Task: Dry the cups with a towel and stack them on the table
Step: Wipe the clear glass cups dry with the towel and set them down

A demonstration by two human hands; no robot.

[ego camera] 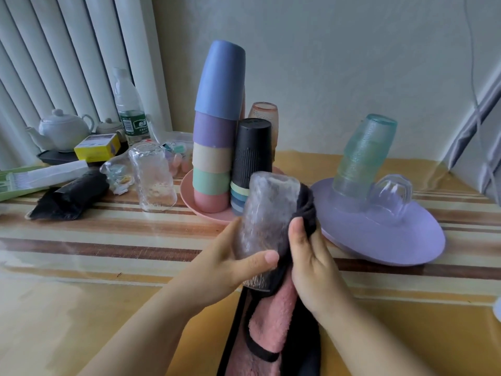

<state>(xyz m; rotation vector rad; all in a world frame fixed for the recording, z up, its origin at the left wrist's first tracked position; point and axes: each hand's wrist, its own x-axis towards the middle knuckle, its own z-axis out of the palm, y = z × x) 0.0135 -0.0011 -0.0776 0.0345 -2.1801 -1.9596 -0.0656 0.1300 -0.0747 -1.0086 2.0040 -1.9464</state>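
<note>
step: drying clear glass cup point(267, 213) above table point(108, 267) | left hand point(233, 264) fingers wrapped round cup | right hand point(311, 256) fingers pinching towel point(273, 321) against its side | advice: probably rotate cup, keep firm grip

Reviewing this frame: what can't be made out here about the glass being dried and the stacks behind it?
All in the head view:
- Clear glass: its far side is covered by the towel; remaining wetness can't be judged.
- Right hand: its fingers are buried in the towel.
- Black cup: the striped cups under it are partly hidden by the glass.
- Water bottle: label too small to read.
</note>
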